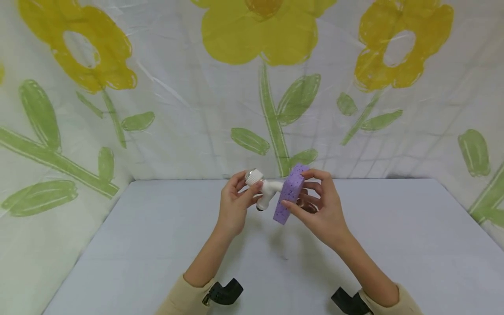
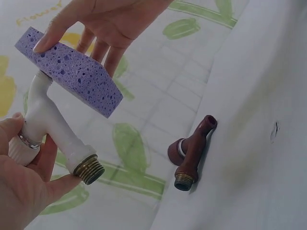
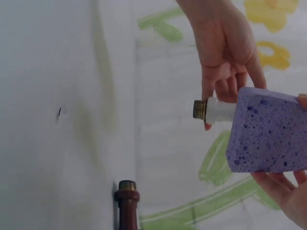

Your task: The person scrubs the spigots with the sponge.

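The white plastic tap [image 1: 267, 192] has a ribbed knob and a brass threaded end, and it is held above the grey table [image 1: 157, 245]. The left hand [image 1: 234, 203] pinches it at the knob with curled fingers. The right hand [image 1: 324, 210] grips a purple porous sponge [image 1: 290, 193] between thumb and fingers and presses it against the tap. A dark red tap [image 2: 192, 152] lies on the table near the flowered backdrop [image 1: 157, 87], apart from both hands.

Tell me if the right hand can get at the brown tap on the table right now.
Probably not straight away: the right hand is holding the purple sponge. The brown tap lies in the open, nothing covering it.
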### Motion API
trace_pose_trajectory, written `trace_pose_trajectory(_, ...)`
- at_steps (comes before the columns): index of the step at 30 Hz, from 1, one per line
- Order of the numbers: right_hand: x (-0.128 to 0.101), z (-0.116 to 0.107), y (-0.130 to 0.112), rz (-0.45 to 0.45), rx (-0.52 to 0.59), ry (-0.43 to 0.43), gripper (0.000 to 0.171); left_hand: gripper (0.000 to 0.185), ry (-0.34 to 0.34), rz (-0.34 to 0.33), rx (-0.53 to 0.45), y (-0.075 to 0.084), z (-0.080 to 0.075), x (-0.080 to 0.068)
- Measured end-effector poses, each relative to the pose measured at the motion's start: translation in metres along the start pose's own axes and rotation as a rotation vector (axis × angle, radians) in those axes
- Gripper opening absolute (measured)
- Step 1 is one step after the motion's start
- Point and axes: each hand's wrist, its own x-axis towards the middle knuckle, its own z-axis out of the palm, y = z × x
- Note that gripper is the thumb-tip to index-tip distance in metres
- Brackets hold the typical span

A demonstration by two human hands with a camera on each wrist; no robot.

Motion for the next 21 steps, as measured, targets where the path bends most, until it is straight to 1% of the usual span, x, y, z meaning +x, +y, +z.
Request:
trace_pose_trajectory(4, -0.001, 0.0, 0.001, -0.018, 0.004, -0.017, 0.073, 0.041, -0.003, 0.0, -0.002, 0.001, 0.0, -0.001)
trace_pose_trajectory(10, 0.0, -0.003, 0.003, 0.038, -0.019, 0.007, 0.074, 0.043, -0.038, -0.015, 0.013, 0.005, -0.002, -0.001)
trace_pose_trajectory(12, 0.001, -0.003, 0.003, 0.033, -0.019, 0.007, 0.075, 0.046, -0.072, -0.017, 0.025, 0.006, -0.005, 0.0)
trace_pose_trajectory(16, 0.004, -0.007, 0.004, -0.006, -0.027, 0.033, 0.074, 0.054, -0.191, -0.01, 0.044, 0.008, -0.013, 0.001)
trace_pose_trajectory(18, 0.006, -0.01, 0.004, -0.014, -0.035, 0.044, 0.074, 0.056, -0.247, -0.002, 0.047, 0.009, -0.016, 0.001)
trace_pose_trajectory(19, 0.007, -0.011, 0.004, -0.012, -0.041, 0.046, 0.074, 0.055, -0.262, 0.001, 0.043, 0.009, -0.017, 0.002)
trace_pose_trajectory(21, 0.007, -0.013, 0.004, -0.005, -0.054, 0.033, 0.074, 0.053, -0.262, -0.005, 0.008, 0.01, -0.017, 0.002)
